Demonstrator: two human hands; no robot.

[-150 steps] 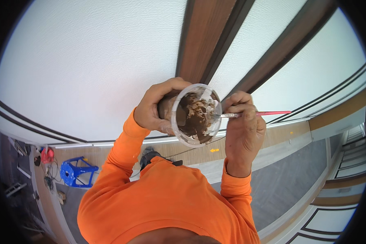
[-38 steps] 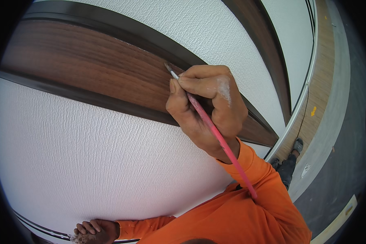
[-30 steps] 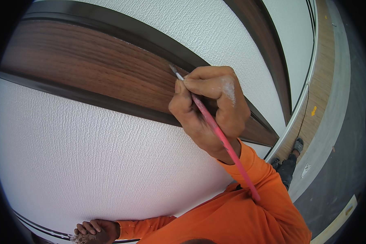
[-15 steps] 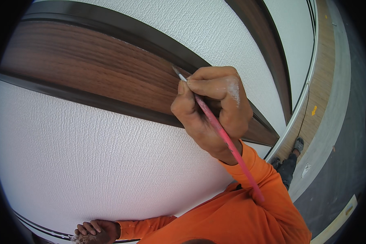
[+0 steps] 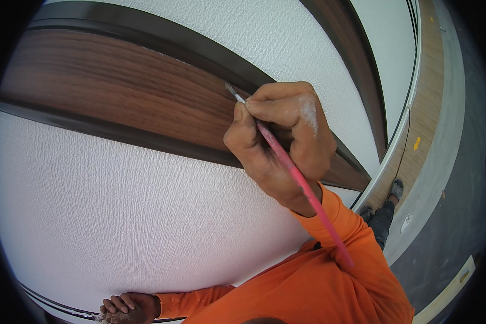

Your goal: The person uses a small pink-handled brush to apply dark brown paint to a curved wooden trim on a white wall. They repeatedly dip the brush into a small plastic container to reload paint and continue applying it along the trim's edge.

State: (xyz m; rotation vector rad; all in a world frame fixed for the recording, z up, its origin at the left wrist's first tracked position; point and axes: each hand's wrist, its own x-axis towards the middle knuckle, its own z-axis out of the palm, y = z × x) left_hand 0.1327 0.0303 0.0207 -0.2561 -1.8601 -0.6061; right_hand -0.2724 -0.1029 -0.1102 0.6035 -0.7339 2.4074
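Observation:
My right hand [image 5: 294,143] is closed in a pinch round a thin paintbrush [image 5: 318,208] with a pink handle. White smears mark the back of this hand. The bristle tip meets the upper edge of a brown wood-grain panel [image 5: 119,81], close beside the dark trim strip [image 5: 162,32] that borders it. At the lower left, my left hand [image 5: 132,306] has its fingers curled against the white textured wall [image 5: 146,216]. A pale, crumpled bit shows at its far end, too small to name.
Another wood-grain strip with dark edging [image 5: 356,65] runs down the wall at the upper right. Wood-look flooring [image 5: 416,129] and a grey floor [image 5: 448,216] lie to the right. My shod foot [image 5: 397,188] stands there. A pale board [image 5: 448,294] rests at the lower right.
My right hand and the brush have shifted slightly up and left along the panel's upper edge. My left hand stays in place.

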